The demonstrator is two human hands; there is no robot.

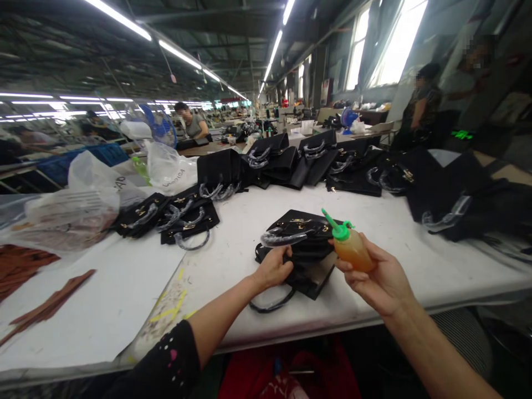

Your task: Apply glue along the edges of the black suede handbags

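Note:
A black handbag [301, 221] lies on the white table in front of me, its gold-coloured fittings facing up and its handles wrapped in clear plastic. My left hand [274, 269] is closed on the near edge of this bag, thumb and fingers curled at the black material. To the right, my right hand [376, 271] grips a squeeze bottle [353, 250] of amber liquid, probably glue. Its green nozzle points up and to the left, above the bag's right side and apart from it.
Several black handbags [224, 166] line the back of the table [233, 249], with more at right. On the left are plastic bags [166, 169], brown strips [54, 305] and white sheeting [103, 288]. A blue fan [160, 126] and other people [421, 105] are farther off.

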